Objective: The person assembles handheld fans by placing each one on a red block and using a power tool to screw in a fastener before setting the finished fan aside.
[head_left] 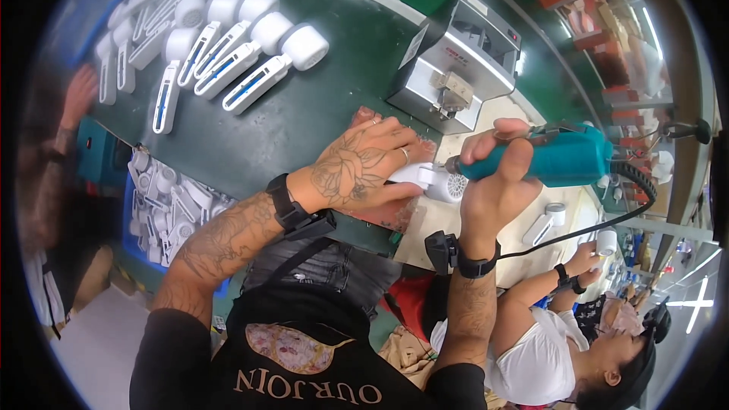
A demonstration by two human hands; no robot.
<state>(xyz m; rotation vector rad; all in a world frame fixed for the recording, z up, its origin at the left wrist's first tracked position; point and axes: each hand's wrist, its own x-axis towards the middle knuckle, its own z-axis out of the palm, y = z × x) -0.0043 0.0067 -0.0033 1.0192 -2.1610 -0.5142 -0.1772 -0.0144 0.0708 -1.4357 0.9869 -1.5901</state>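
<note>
My left hand is closed over a small white handheld device and holds it down on the bench. The device has a round head with a vented grille, while its handle is mostly hidden under my fingers. My right hand grips a teal corded electric screwdriver, lying almost level. Its tip points left, close to the head of the device; whether they touch I cannot tell. Beneath my left hand is a reddish-brown mat.
Several similar white devices lie in rows on the green bench. A grey machine stands behind my hands. A blue bin full of white parts sits left. Another device lies right, near a co-worker. The screwdriver's black cord loops there.
</note>
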